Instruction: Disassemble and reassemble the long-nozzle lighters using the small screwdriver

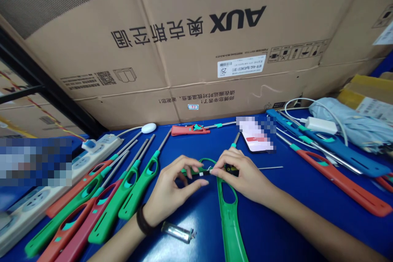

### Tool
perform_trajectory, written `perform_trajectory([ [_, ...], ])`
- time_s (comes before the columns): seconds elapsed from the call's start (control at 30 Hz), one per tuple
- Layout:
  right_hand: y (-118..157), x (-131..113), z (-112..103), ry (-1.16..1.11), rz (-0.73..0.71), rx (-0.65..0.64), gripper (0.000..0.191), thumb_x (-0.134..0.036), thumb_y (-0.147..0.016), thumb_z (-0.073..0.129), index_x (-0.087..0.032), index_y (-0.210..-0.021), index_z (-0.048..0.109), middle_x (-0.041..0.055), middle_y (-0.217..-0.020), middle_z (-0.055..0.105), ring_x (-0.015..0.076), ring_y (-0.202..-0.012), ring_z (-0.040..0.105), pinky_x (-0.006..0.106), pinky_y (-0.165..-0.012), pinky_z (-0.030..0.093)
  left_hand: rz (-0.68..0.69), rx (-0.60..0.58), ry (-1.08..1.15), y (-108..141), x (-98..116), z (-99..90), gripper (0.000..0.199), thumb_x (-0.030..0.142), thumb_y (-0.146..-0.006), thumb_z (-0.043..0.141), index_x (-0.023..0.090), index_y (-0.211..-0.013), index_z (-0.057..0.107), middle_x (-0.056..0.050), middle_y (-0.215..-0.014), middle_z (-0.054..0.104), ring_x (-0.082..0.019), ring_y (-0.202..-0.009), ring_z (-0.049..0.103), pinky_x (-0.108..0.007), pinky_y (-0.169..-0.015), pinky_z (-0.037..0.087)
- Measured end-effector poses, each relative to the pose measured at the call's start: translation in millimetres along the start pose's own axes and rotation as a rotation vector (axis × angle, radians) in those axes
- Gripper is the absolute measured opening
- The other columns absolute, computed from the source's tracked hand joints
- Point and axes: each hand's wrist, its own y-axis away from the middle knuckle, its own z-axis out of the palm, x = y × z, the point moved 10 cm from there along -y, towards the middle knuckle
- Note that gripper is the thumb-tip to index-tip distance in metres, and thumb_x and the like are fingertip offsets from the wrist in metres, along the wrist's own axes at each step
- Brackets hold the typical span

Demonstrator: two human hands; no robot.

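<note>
My left hand [175,182] is at the centre with thumb and fingers apart and nothing between them, beside a small black part [201,173]. My right hand [242,172] has thumb and index finger pinched at the right end of this part; exactly what they grip is too small to make out. Below the hands lies a green lighter shell half [231,225], its hollow inside facing up. Another green shell piece [192,170] is partly hidden behind my fingers. A clear fuel tank [178,232] rests near my left wrist. A thin screwdriver shaft [270,168] sticks out past my right hand.
Several green and red lighters [138,186] lie at the left beside a white power strip [73,172]. A red lighter [190,130] and a phone [256,137] are at the back. Red [344,182] and blue lighters [344,151] lie right. A cardboard box [184,69] stands behind.
</note>
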Motion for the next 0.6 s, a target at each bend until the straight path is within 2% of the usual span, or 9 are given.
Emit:
perform_trajectory([
  [0.07,0.3,-0.7,-0.8,-0.008,-0.004,0.006,0.018,-0.029,-0.084,0.063,-0.020,-0.069,0.057,-0.0021,-0.073,0.063,0.0156,-0.075,0.053,0.034,-0.079,0.037,-0.017,0.013,0.001,0.2,-1.2,-1.7,0.044,0.034,-0.070,0.075,0.020,-0.109,0.058,-0.003,-0.089,0.059,-0.013,-0.070,0.056,-0.018,-0.051,0.048],
  [0.1,0.5,-0.8,-1.0,-0.011,-0.004,0.008,0.018,-0.029,-0.084,0.063,-0.020,-0.069,0.057,-0.0022,-0.072,0.062,0.0155,-0.075,0.053,0.034,-0.079,0.036,-0.016,0.009,-0.011,0.1,-1.1,-1.6,0.040,0.034,-0.074,0.073,0.020,-0.108,0.058,-0.003,-0.089,0.059,-0.013,-0.070,0.056,-0.019,-0.052,0.048],
  [0.17,0.7,-0.4,-1.4,-0.017,0.000,0.011,0.018,-0.029,-0.084,0.064,-0.020,-0.069,0.058,-0.0026,-0.072,0.062,0.0153,-0.075,0.053,0.035,-0.079,0.036,0.002,-0.020,-0.050,-0.4,0.1,1.0,0.015,0.032,-0.085,0.060,0.019,-0.091,0.064,-0.002,-0.080,0.061,-0.012,-0.068,0.057,-0.020,-0.056,0.047],
  [0.23,0.8,0.3,-1.6,-0.017,0.006,0.011,0.017,-0.030,-0.084,0.064,-0.020,-0.070,0.058,-0.0026,-0.072,0.062,0.0153,-0.076,0.053,0.035,-0.080,0.037,0.028,-0.050,-0.082,-0.5,1.7,4.2,0.026,0.028,-0.091,0.050,0.017,-0.073,0.065,-0.001,-0.070,0.062,-0.012,-0.066,0.057,-0.022,-0.061,0.045],
  [0.3,0.5,0.9,-1.6,-0.010,0.010,0.008,0.017,-0.030,-0.084,0.063,-0.021,-0.070,0.058,-0.0021,-0.073,0.062,0.0157,-0.076,0.053,0.035,-0.080,0.037,0.044,-0.062,-0.086,-0.3,2.3,6.2,0.027,0.027,-0.090,0.053,0.017,-0.068,0.064,-0.001,-0.066,0.062,-0.012,-0.064,0.056,-0.023,-0.062,0.045],
  [0.4,0.2,0.7,-2.4,0.006,0.007,0.010,0.018,-0.031,-0.085,0.062,-0.021,-0.070,0.058,-0.0016,-0.073,0.063,0.0161,-0.076,0.052,0.036,-0.079,0.038,0.065,-0.046,-0.069,0.1,3.7,5.7,0.015,0.029,-0.084,0.063,0.017,-0.075,0.065,-0.002,-0.071,0.063,-0.012,-0.063,0.056,-0.022,-0.057,0.043],
  [0.5,0.3,-0.6,-3.5,0.014,-0.006,0.020,0.017,-0.031,-0.084,0.062,-0.021,-0.070,0.058,-0.0018,-0.073,0.063,0.0161,-0.076,0.053,0.035,-0.079,0.037,0.066,-0.039,-0.069,0.0,3.7,4.7,0.016,0.032,-0.076,0.072,0.018,-0.079,0.065,-0.002,-0.074,0.063,-0.013,-0.065,0.056,-0.021,-0.055,0.043],
  [0.6,0.8,-0.7,-2.6,0.017,-0.009,0.017,0.018,-0.033,-0.085,0.062,-0.022,-0.071,0.059,-0.0014,-0.073,0.063,0.0166,-0.077,0.053,0.035,-0.079,0.038,0.052,-0.038,-0.085,-0.7,2.4,3.0,0.016,0.032,-0.082,0.065,0.017,-0.076,0.065,-0.002,-0.072,0.062,-0.013,-0.065,0.056,-0.021,-0.056,0.043],
])
